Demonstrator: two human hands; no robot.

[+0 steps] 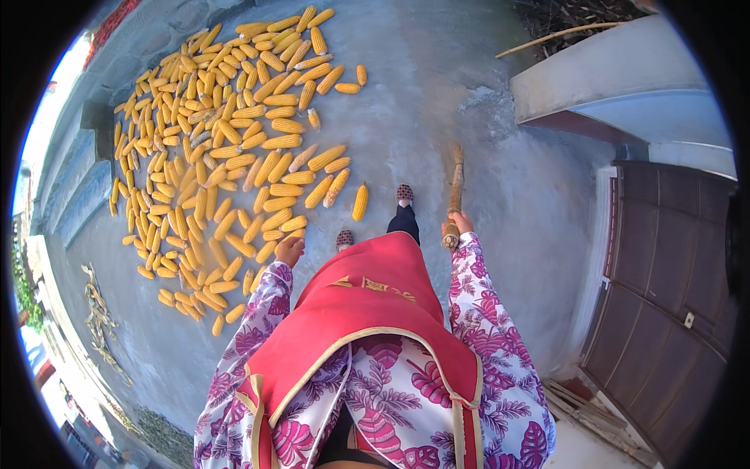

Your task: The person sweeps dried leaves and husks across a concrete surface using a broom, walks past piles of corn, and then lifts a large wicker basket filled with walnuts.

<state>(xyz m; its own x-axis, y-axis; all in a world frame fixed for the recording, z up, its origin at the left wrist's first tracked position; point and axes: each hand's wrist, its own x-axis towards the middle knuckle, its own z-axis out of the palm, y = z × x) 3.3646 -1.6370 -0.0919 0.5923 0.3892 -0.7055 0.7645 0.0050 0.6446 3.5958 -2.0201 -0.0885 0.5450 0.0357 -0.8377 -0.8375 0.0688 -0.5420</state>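
Observation:
My right hand is closed round the thick bound handle of a straw hand broom, which points away from me over the concrete. The broom's far end is blurred against the ground. My left hand hangs at the right edge of the spread corn cobs, its fingers curled in and nothing visible in them. The yellow cobs lie loose in a wide patch at the left and ahead. One single cob rests a little apart, near my feet.
Concrete steps border the left side. Dry husks lie at the lower left. On the right are a brown metal door and a pale ledge. Wooden sticks lie beside the door; brushwood is piled at the far right.

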